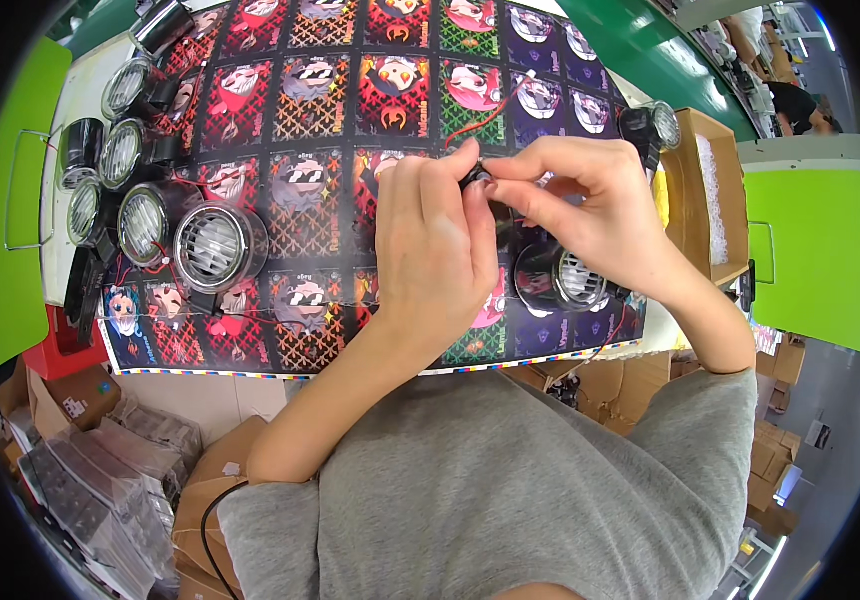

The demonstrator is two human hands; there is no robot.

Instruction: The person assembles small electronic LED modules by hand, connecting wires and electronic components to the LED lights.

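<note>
My left hand [432,225] and my right hand [590,190] meet over the middle of the table. Their fingertips pinch a small black part [475,177], mostly hidden by the fingers. Just beyond it runs a thin red wire [468,129] with a small pale connector [530,76] at its end; whether it joins the black part is hard to see. Below my right hand lies a round black lamp-like unit [580,278] with a chrome rim and ribbed clear face. A similar unit [220,245] sits to the left of my left hand.
Several more such units [122,152] crowd the table's left side, and another [662,125] stands at the right. A printed sheet of cartoon cards [315,85] covers the tabletop. An open cardboard box [692,190] with white filling is at right; a red bin [68,345] is at left.
</note>
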